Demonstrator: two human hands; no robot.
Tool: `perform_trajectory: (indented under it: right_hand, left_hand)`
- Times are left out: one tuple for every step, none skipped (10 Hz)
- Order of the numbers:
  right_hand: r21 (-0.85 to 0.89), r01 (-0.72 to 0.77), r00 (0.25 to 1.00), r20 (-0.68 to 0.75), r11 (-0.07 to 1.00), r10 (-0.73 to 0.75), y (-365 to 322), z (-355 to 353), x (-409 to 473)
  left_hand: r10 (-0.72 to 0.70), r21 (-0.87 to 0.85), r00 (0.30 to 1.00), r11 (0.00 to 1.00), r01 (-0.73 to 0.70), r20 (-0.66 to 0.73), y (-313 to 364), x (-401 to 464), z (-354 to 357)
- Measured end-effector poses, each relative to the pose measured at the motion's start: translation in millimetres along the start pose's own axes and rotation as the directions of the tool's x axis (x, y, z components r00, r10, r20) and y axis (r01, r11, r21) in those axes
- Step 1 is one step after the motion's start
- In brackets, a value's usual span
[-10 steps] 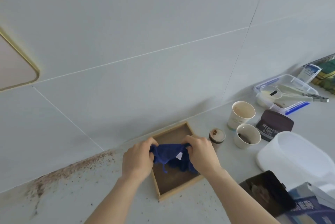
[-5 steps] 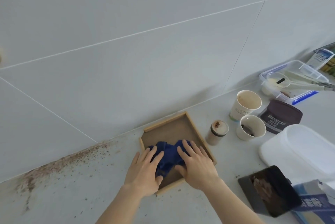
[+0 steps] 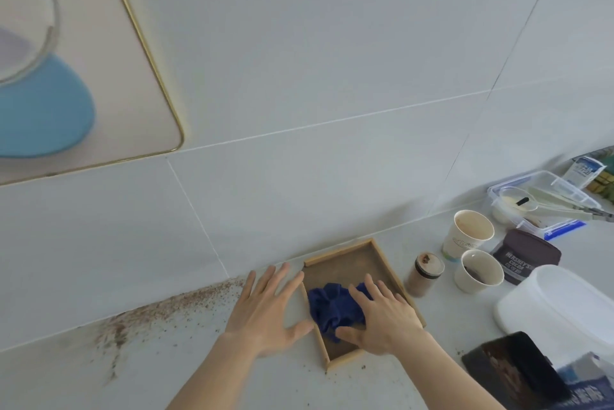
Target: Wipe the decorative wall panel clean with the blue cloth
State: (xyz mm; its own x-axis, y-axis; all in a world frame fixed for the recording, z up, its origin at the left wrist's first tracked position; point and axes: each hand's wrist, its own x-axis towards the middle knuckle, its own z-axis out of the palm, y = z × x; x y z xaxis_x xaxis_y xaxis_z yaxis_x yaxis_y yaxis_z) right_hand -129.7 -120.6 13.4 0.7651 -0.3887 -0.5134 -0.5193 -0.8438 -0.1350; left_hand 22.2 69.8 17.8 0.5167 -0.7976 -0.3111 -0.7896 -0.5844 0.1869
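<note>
Left hand [image 3: 265,308]: fingers spread, flat, empty, just left of the wooden tray [image 3: 382,255].
Right hand [image 3: 382,318]: spread, palm down on the blue cloth [image 3: 332,306].
Cloth: crumpled inside tray.
Wall panel [image 3: 99,61]: upper left, gold-edged.

The blue cloth [image 3: 334,308] lay crumpled in a dark, wrinkled heap in the near half of a shallow wooden tray [image 3: 385,258] that sat on the surface against the tiled wall, its right part covered by a flat hand. The decorative wall panel [image 3: 109,54] hung high on the wall, well apart from the cloth to the upper left. It was pale, with a thin gold rim, a rounded lower corner and a bright blue shape on its face.
</note>
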Motion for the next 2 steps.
perform_trajectory:
  right_hand:
    - [-0.015, 0.015, 0.998, -0.055, 1.000, -0.016, -35, -21, -19]
    - [-0.017, 0.049, 0.994, -0.093, 0.999, -0.050, -78, -39, -38]
  left_hand:
    - [-0.029, -0.008, 0.997, 1.000, 0.029, -0.071, -23, -30, -27]
    - [-0.054, -0.036, 0.991, 0.998, 0.050, -0.122, -49, -68, -50]
